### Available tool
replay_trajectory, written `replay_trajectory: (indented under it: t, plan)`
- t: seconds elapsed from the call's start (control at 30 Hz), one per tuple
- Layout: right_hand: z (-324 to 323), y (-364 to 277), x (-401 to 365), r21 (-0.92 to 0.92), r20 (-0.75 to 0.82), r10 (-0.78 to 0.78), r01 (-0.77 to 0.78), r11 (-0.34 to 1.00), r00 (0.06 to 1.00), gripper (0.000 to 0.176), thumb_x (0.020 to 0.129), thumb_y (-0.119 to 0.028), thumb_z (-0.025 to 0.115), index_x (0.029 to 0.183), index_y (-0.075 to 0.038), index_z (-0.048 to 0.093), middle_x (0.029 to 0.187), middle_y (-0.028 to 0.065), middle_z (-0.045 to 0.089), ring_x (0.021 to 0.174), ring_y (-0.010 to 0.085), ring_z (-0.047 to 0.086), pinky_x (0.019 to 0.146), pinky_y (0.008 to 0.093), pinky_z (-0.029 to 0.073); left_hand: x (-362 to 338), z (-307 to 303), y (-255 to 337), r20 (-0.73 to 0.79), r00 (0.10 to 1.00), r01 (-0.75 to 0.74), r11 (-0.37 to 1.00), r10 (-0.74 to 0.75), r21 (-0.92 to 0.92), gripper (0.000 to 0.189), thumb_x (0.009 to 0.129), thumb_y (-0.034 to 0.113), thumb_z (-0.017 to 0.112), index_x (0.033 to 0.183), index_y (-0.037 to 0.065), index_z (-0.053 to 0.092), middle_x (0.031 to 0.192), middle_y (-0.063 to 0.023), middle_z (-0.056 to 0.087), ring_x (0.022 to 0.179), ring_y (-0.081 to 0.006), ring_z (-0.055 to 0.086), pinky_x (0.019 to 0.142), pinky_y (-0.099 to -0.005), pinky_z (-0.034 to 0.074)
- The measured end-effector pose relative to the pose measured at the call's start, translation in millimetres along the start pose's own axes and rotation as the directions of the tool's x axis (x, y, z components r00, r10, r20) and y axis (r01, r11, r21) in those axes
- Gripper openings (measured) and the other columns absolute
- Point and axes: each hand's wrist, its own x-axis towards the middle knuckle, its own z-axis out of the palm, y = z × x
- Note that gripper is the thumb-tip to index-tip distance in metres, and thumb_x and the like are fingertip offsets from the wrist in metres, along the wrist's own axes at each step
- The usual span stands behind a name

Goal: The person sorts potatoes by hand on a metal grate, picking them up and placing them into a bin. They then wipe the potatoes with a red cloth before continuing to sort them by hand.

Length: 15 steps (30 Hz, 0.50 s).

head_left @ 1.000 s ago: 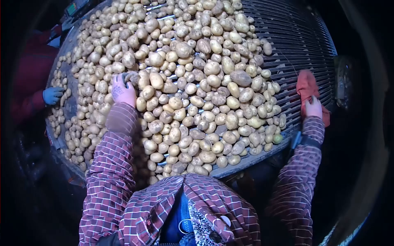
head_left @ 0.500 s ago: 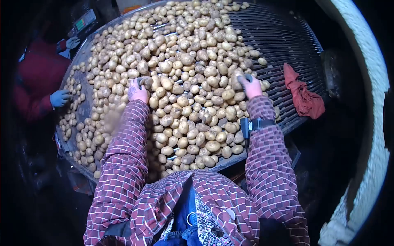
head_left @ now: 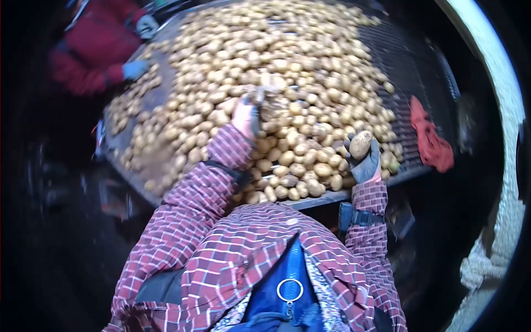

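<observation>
My right hand (head_left: 367, 167), in a dark-palmed glove, is turned palm up at the near right of the heap. Its fingers are curled around a potato (head_left: 361, 145) with brownish skin. Over the middle of the pile reaches my left hand (head_left: 245, 117), also gloved. Motion smears its fingers, so whether anything is in them does not show. Many loose potatoes (head_left: 298, 149) of mixed sizes surround both hands.
The potatoes lie on a slatted metal table (head_left: 406, 105) with a raised rim. A red cloth (head_left: 428, 135) lies at its right edge. Across the left corner, a co-worker's gloved hand (head_left: 135, 69) touches potatoes. A pale curved pipe-like piece (head_left: 500, 110) runs down the far right.
My left hand has moved right across the pile. My right hand has drawn nearer my body and turned palm up with a potato in it. The whole view has shifted.
</observation>
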Motion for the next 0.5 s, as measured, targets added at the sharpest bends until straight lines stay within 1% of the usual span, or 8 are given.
replay_trajectory:
  t: [0.13,0.17,0.27,0.3,0.33,0.37,0.43,0.5]
  plan:
    - [37.5,61.0,17.8,-0.158,-0.077,0.026,-0.038,0.987,0.997,0.045,0.090,-0.028,0.052,0.130,-0.010,0.044,0.129,0.0142,0.049,0.114,0.0332,0.053,0.082,0.0507,0.053,-59.3,14.4,40.5,0.011,0.997,0.078,0.972,-0.077,-0.221,0.014,0.091,0.009,0.056,0.103,0.004,0.060,0.085,-0.0018,0.064,0.070,-0.0102,0.059,0.059,-0.0222,0.049]
    - [73.7,77.5,12.5,-0.321,-0.021,-0.044,0.034,0.946,0.999,0.049,0.088,-0.021,0.052,0.133,-0.008,0.041,0.129,0.0146,0.048,0.116,0.0309,0.051,0.090,0.0454,0.048,-65.9,-0.6,38.0,0.003,0.998,0.059,0.975,-0.059,-0.213,0.016,0.090,0.008,0.056,0.106,0.003,0.060,0.089,-0.0031,0.065,0.075,-0.0112,0.061,0.062,-0.0221,0.050]
    - [140.4,147.9,22.0,-0.853,0.232,-0.123,0.263,0.451,0.965,0.066,0.083,-0.022,0.057,0.141,-0.002,0.030,0.140,0.0155,0.039,0.126,0.0244,0.040,0.104,0.0320,0.033,-94.2,-39.2,46.6,0.020,0.993,0.116,0.993,-0.116,-0.018,0.028,0.087,0.018,0.062,0.112,0.005,0.059,0.097,-0.0037,0.065,0.086,-0.0138,0.062,0.076,-0.0281,0.050]
    - [154.4,173.7,22.7,-0.917,0.368,-0.026,0.367,0.155,0.930,0.070,0.082,-0.020,0.058,0.142,-0.001,0.027,0.143,0.0163,0.035,0.131,0.0253,0.035,0.107,0.0339,0.029,-91.8,-66.4,34.8,0.071,0.986,0.157,0.986,-0.154,-0.050,0.030,0.088,0.022,0.061,0.114,0.007,0.059,0.099,-0.0037,0.065,0.087,-0.0139,0.061,0.080,-0.0295,0.049]
    - [165.6,199.1,21.1,-0.883,0.468,0.103,0.460,0.093,0.878,0.070,0.083,-0.017,0.058,0.142,0.000,0.026,0.144,0.0156,0.034,0.132,0.0252,0.034,0.108,0.0341,0.027,-89.7,-93.2,22.9,0.122,0.974,0.201,0.977,-0.191,-0.076,0.033,0.088,0.027,0.060,0.116,0.009,0.058,0.100,-0.0036,0.064,0.089,-0.0140,0.061,0.083,-0.0310,0.049]
    - [177.5,220.7,17.8,-0.830,0.549,0.245,0.555,0.048,0.800,0.069,0.083,-0.015,0.058,0.142,0.000,0.026,0.145,0.0150,0.033,0.134,0.0251,0.032,0.109,0.0343,0.026,-110.6,-99.3,37.9,0.176,0.984,0.067,0.968,-0.024,-0.243,0.031,0.088,0.026,0.060,0.114,0.008,0.059,0.102,-0.0034,0.065,0.092,-0.0140,0.061,0.083,-0.0321,0.050]
    - [191.6,251.9,11.1,-0.838,0.546,0.423,0.473,0.273,0.723,0.068,0.084,-0.013,0.057,0.143,0.000,0.026,0.145,0.0142,0.033,0.134,0.0250,0.031,0.110,0.0357,0.025,-121.2,-162.8,37.7,0.122,0.987,0.139,0.944,-0.106,-0.298,0.033,0.088,0.026,0.061,0.115,0.007,0.058,0.105,-0.0042,0.065,0.095,-0.0143,0.062,0.082,-0.0318,0.051]
    - [186.8,266.7,22.6,-0.877,0.466,0.537,0.289,0.383,0.703,0.059,0.085,-0.006,0.054,0.139,-0.001,0.034,0.140,0.0133,0.040,0.130,0.0214,0.038,0.107,0.0342,0.031,-126.5,-210.0,35.1,-0.101,0.995,-0.027,0.927,-0.012,-0.375,0.035,0.088,0.027,0.059,0.117,0.007,0.056,0.109,-0.0069,0.064,0.097,-0.0175,0.062,0.082,-0.0326,0.052]
